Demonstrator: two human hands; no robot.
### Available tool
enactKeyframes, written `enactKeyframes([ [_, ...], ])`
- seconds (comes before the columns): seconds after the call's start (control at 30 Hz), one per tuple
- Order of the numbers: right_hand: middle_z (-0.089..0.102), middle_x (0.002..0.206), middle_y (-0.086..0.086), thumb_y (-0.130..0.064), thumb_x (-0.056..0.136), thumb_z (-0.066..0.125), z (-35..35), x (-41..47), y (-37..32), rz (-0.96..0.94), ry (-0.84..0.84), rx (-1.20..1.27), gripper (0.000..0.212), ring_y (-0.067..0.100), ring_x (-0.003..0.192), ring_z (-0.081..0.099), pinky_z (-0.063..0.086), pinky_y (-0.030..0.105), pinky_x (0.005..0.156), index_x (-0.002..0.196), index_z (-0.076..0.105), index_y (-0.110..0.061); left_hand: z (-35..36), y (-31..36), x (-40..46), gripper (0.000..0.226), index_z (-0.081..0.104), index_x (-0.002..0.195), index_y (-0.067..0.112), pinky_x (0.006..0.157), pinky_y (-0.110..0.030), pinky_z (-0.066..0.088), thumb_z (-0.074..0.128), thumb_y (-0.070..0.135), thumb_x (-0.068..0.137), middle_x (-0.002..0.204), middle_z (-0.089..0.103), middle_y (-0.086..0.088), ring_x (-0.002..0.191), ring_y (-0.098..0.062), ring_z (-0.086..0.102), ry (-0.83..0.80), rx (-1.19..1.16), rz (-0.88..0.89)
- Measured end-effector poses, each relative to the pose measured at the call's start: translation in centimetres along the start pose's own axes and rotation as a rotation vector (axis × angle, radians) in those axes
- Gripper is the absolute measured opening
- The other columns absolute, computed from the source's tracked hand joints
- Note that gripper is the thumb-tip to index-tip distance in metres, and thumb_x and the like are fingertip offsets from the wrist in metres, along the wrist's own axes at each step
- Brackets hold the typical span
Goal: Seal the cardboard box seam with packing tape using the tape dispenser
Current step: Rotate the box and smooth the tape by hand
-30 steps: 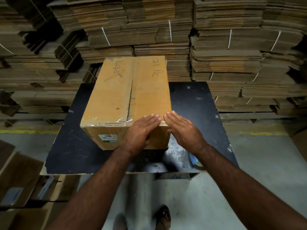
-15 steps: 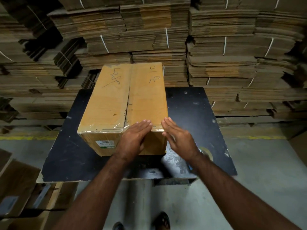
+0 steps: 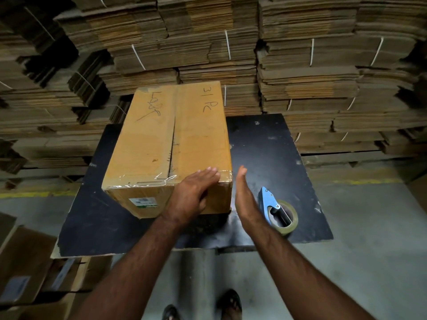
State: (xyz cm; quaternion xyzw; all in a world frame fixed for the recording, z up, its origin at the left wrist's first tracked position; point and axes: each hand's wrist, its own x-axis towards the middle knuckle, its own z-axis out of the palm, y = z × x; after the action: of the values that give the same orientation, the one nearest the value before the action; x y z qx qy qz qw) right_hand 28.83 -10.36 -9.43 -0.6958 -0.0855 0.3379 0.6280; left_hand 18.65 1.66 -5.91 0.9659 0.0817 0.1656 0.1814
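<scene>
A brown cardboard box (image 3: 159, 144) with handwriting on top stands on a black table (image 3: 272, 158). Its centre seam (image 3: 172, 144) runs away from me, and clear tape (image 3: 143, 181) crosses the near top edge. My left hand (image 3: 191, 195) lies flat with straight fingers on the box's near right corner. My right hand (image 3: 245, 202) hovers edge-on just right of the box, fingers straight, holding nothing. A blue tape dispenser (image 3: 269, 204) with a roll of tape (image 3: 287, 218) lies on the table right beside my right hand.
Tall stacks of strapped flat cardboard (image 3: 300, 65) fill the whole background behind the table. More boxes (image 3: 25, 269) sit on the floor at lower left. My feet (image 3: 228, 303) stand on grey concrete below the table's near edge.
My right hand has left the box's top corner and moved right and down, uncovering the tape dispenser. My left hand slid right along the taped near edge.
</scene>
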Motion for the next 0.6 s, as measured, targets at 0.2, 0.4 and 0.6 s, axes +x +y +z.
enactKeyframes([
  [0.2, 0.023, 0.163, -0.008, -0.092, 0.076, 0.02, 3.5, -1.7, -1.7, -0.012, 0.08, 0.114, 0.105, 0.01, 0.147, 0.025, 0.02, 0.038, 0.123, 0.158, 0.022, -0.027, -0.2, 0.2, 0.0, 0.07, 0.063, 0.133, 0.009, 0.116, -0.037, 0.03, 0.071, -0.013, 0.067, 0.141, 0.057, -0.007, 0.132, -0.02, 0.052, -0.02, -0.039, -0.025],
  [0.4, 0.04, 0.155, 0.01, -0.058, 0.098, 0.02, -0.5, -1.0, -2.1, -0.235, -0.016, -0.456, 0.072, 0.026, 0.138, 0.043, 0.033, 0.029, 0.106, 0.16, 0.008, -0.023, -0.6, 0.6, -0.1, 0.061, 0.063, 0.133, 0.01, 0.117, -0.034, 0.031, 0.06, 0.015, 0.072, 0.141, 0.057, -0.005, 0.133, -0.017, 0.052, -0.013, -0.112, -0.086],
  [0.6, 0.057, 0.14, 0.015, -0.044, 0.102, 0.043, -3.5, 1.0, -1.0, -0.467, -0.066, -0.98, 0.072, 0.038, 0.114, 0.061, 0.049, 0.043, 0.085, 0.159, 0.012, -0.012, -0.8, 0.5, 0.0, 0.067, 0.063, 0.134, 0.012, 0.117, -0.019, 0.017, 0.058, 0.015, 0.067, 0.142, 0.055, -0.001, 0.132, -0.01, 0.049, -0.037, -0.145, -0.107],
])
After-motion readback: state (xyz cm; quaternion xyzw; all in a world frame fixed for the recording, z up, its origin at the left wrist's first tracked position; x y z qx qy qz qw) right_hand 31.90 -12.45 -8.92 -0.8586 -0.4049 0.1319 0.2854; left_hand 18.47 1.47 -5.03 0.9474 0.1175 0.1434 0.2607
